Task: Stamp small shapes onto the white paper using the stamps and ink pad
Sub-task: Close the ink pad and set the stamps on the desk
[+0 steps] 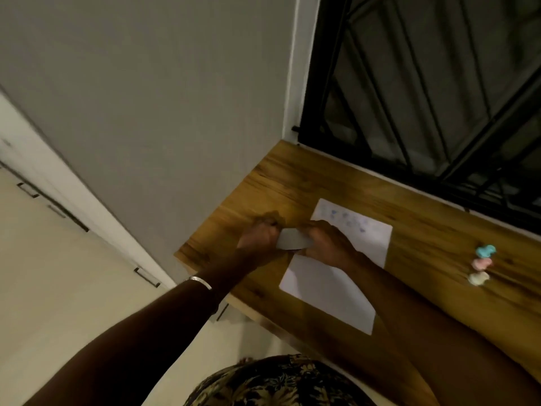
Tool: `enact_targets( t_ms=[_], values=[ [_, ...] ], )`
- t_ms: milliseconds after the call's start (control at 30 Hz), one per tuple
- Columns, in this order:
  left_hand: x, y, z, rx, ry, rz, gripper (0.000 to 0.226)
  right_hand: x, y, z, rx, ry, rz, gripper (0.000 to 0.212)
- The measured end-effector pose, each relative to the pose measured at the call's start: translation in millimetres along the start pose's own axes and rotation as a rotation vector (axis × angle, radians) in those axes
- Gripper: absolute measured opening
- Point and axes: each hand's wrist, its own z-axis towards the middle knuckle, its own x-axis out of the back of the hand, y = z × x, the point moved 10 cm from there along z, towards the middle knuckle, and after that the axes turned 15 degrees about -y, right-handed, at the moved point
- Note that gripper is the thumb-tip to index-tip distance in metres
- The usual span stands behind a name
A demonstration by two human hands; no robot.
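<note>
The wooden table (292, 177) filled the right of the frame, the white paper (330, 294) at centre carrying faint blue stamped shapes with no readable writing. Left hand (257, 235) and right hand (328, 244) both gripped a pale grey ink pad (292, 243) just left of the paper, while three stamps (481, 266) lay well right.

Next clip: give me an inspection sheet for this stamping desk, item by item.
Surface: wooden desk, in the corner between wall and window.
Job's things: white paper with faint blue prints at its far end; three stamps (blue, pink, cream) in a row to its right; grey flat object, likely the ink pad, blurred.
Clutter: nothing seen.
Hands: left hand and right hand both grip the grey object.
Cables: nothing seen.
Surroundings: grey wall, window grille, pale cabinets.
</note>
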Motion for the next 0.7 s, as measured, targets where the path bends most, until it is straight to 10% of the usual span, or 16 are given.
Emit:
enact_targets(
  t_ms=[700],
  values=[
    [-44, 289, 75, -0.508, -0.157, 0.234, 0.066, -10, 200, -232, -0.633, 0.052, 0.161, 0.066]
  ],
)
